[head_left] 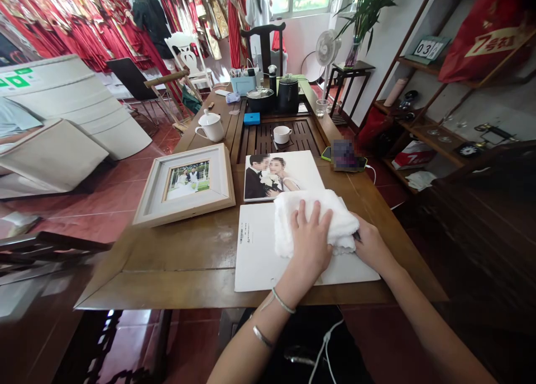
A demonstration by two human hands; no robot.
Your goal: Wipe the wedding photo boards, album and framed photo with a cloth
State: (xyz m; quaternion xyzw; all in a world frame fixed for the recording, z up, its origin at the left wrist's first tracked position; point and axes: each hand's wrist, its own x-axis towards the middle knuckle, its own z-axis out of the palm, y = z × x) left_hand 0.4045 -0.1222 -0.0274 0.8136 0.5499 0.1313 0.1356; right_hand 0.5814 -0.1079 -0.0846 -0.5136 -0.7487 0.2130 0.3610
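A folded white towel point(288, 222) lies on a white panel point(259, 261) with a small barcode label at its upper left. My left hand point(312, 236) rests flat on top of the towel, fingers spread. At the towel's right edge, my right hand point(371, 241) is closed, its fingertips partly hidden; a small dark thing shows by them, too little of it to name. Just beyond the panel is a photo print point(288, 174) of a couple, its lower edge near the towel. To the left lies a framed photo point(188, 183) with a pale wooden border.
A lidded white cup point(210, 126) stands behind the frame. On the slatted tea tray point(301, 130) is a small white cup point(282, 134). A phone point(347, 156) with a cable lies right. Shelves point(435, 138) line the right side; two people are in the background.
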